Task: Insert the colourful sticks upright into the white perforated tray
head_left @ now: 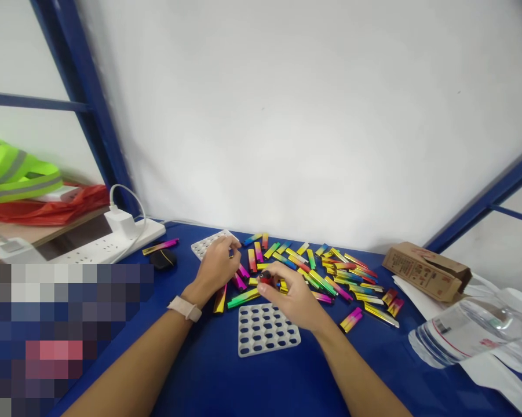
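Note:
My right hand (pixel 293 292) is closed on a small dark object with a red part (pixel 266 278), held between thumb and fingers above the back edge of a white tray with rows of holes (pixel 268 333). My left hand (pixel 221 262) is bent over the right side of a second white holed tray (pixel 206 244) farther back; its fingertips are partly hidden, and what they hold, if anything, cannot be made out. Around and behind both hands lie many shiny multicoloured tubes (pixel 325 281), loosely scattered on the blue table (pixel 208 370).
At the right are a cardboard box (pixel 426 271), a clear plastic bottle (pixel 464 330) and white paper. On the left, a white power strip (pixel 91 248) with plugs, a black pouch (pixel 163 259) and a hi-vis vest (pixel 17 174) on red plastic. A white wall stands behind.

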Demonstrator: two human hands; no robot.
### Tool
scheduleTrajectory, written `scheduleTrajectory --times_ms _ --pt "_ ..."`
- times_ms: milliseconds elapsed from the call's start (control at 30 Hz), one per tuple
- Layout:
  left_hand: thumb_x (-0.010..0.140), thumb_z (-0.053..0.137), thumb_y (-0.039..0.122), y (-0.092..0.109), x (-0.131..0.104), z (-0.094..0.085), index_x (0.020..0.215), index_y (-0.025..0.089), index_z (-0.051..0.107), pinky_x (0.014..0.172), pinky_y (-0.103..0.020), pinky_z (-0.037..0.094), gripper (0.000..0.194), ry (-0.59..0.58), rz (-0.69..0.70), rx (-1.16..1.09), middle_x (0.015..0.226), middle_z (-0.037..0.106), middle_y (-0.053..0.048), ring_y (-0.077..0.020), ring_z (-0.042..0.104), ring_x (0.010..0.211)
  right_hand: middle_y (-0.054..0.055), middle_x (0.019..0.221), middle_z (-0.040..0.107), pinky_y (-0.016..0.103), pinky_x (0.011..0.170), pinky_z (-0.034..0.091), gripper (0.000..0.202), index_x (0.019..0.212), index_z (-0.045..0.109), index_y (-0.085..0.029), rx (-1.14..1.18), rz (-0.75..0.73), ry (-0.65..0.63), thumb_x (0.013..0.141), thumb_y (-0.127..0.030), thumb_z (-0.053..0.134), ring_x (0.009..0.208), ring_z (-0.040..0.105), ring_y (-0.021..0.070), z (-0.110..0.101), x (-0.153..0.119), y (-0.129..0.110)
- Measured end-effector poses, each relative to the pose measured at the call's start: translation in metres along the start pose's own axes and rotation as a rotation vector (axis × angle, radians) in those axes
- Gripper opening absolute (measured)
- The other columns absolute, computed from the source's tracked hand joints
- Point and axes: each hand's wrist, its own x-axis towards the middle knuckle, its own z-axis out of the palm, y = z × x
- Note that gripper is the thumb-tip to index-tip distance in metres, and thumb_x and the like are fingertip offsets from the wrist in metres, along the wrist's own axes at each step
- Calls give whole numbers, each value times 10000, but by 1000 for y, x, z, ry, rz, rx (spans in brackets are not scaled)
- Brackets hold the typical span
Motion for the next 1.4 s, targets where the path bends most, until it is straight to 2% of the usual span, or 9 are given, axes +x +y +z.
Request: scheduleTrajectory --times_ms 233,633,733,800,833,933,1033,1200,1400 --pt "792 520 122 2 -3 2 855 212 630 755 -355 505 156 -70 20 10 830 674 -41 -219 636 783 37 849 638 314 707 461 231 913 716 -211 -83 -46 -43 898 -440 691 757 572 178 21 -1 1" --pt "796 517 108 5 -4 2 839 215 627 730 -345 498 159 -102 16 6 837 676 -44 -220 639 774 19 849 602 294 692 433 281 938 707 -211 -253 -58 -162 905 -488 674 713 532 152 15 -2 7" --pt "797 515 111 4 -4 2 842 214 626 746 -351 498 158 -108 18 10 851 683 -49 -226 643 789 35 940 644 300 718 440 312 1066 702 -217 -260 -22 -153 917 -486 652 748 562 157 4 -1 5" --pt "799 521 118 3 -4 2 845 215 629 754 -355 498 152 -109 18 15 858 686 -51 -231 646 801 46 950 665 303 729 437 325 1052 684 -201 -254 32 -81 1017 -442 469 782 575 162 -12 0 4" --pt "799 525 121 3 -4 2 847 216 630 757 -355 497 150 -108 20 17 860 688 -51 -233 648 808 31 854 653 296 698 424 369 977 679 -192 -283 69 -57 1043 -409 388 738 562 155 -22 0 5" --pt "800 528 124 2 -4 3 848 222 631 762 -353 494 150 -112 25 20 855 687 -45 -233 650 818 -21 634 556 266 567 339 256 806 665 -188 -497 215 -132 950 -363 546 586 480 132 -51 -3 11" --pt "808 525 133 1 -5 3 854 223 631 749 -349 489 146 -120 12 15 853 686 -42 -231 644 811 -26 606 556 255 518 295 178 802 684 -178 -566 353 -236 838 -353 679 552 472 124 -72 -8 18" --pt "820 518 145 1 -5 2 868 214 632 764 -343 476 141 -145 -6 13 874 682 -45 -229 638 829 -35 602 565 242 509 299 228 897 691 -178 -607 511 -350 756 -349 745 563 487 123 -84 -11 14" --pt "821 514 150 2 -4 2 863 215 632 767 -337 462 141 -160 -18 23 880 677 -44 -229 631 836 -30 627 557 245 514 302 66 790 634 -182 -620 519 -369 761 -227 671 580 478 121 -84 -10 11"
